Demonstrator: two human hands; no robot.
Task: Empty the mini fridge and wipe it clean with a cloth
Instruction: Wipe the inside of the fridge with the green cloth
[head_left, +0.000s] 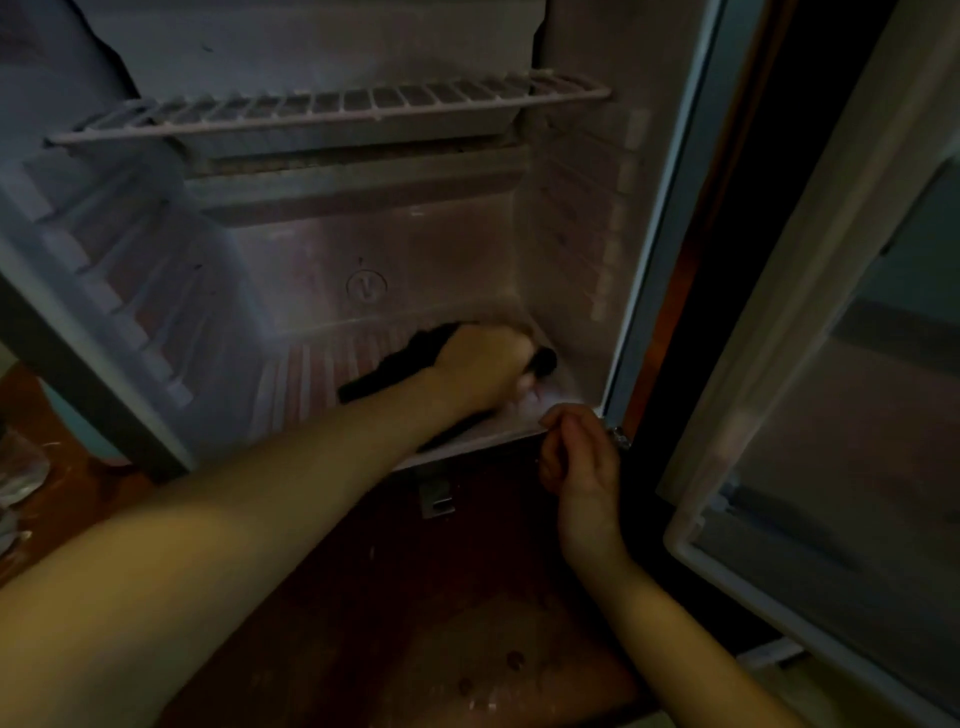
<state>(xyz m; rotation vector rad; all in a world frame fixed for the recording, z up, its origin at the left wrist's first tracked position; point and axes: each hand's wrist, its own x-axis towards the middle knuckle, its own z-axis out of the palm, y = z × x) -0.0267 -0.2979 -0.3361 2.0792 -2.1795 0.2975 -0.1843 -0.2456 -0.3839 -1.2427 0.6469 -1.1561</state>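
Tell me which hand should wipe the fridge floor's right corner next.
Left. The left hand grips the dark cloth on the fridge floor; the right hand is outside by the front edge, holding nothing.

Two hands, one cloth, one shelf

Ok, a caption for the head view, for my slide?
Left hand holds a dark cloth on the mini fridge floor; right hand hovers by its front edge.

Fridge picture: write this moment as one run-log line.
left hand grips cloth on fridge floor | right hand loosely curled, empty | door open
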